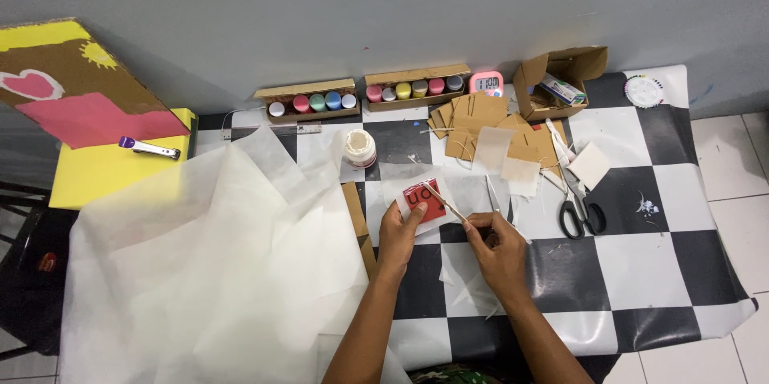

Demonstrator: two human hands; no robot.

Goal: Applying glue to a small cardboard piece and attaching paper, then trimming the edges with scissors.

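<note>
My left hand (pixel 398 232) presses on the lower edge of a small red card (pixel 423 198) with dark marks, which lies on a translucent paper piece on the checkered tabletop (pixel 641 272). My right hand (pixel 498 246) pinches the near end of a thin pale stick (pixel 445 203), whose far tip rests over the red card. A slim metal blade or ruler (pixel 492 194) lies just beyond my right hand.
Large white tracing paper sheets (pixel 216 272) cover the left of the table. Black-handled scissors (pixel 578 206), cardboard pieces (pixel 481 124), a glue jar (pixel 360 147), two trays of paint pots (pixel 312 101), a pink timer (pixel 486 82), an open box (pixel 557 80) and a yellow box (pixel 104 168) stand behind.
</note>
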